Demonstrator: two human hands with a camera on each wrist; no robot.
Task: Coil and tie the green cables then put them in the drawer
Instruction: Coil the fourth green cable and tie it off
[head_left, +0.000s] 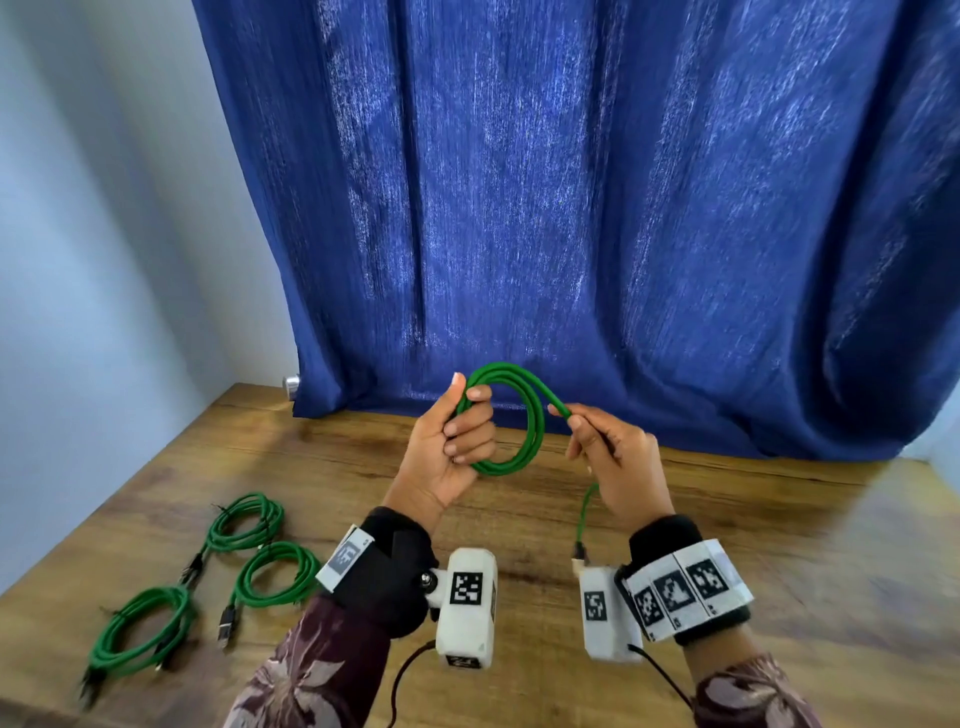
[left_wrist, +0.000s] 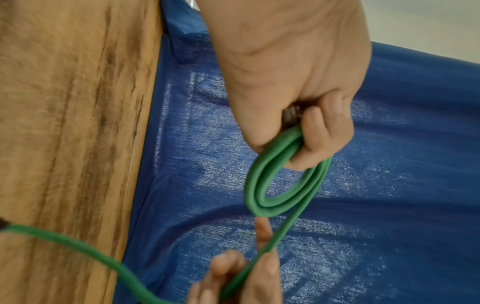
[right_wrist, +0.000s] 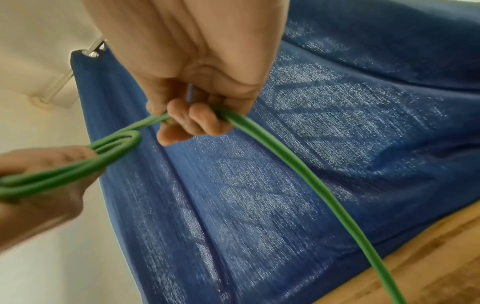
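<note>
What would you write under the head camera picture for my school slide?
Left hand holds a green cable coil; right hand pinches its loose end above the wooden table.

Both arms wear dark maroon sleeves (head_left: 322, 670) printed with pale grey-pink flowers. A black wristband (head_left: 387, 566) wraps the left wrist, with a white band (head_left: 345, 561) across it carrying a grey square marker. A white boxy camera (head_left: 466, 608) is fixed to it by a small metal joint; it shows a black-and-white square marker, and a thin black cable (head_left: 402, 680) leaves its lower end. The right wrist has a black band under a white strip (head_left: 685, 590) with three square markers, a white camera box (head_left: 605, 613) with one marker, and its own black cable.
</note>
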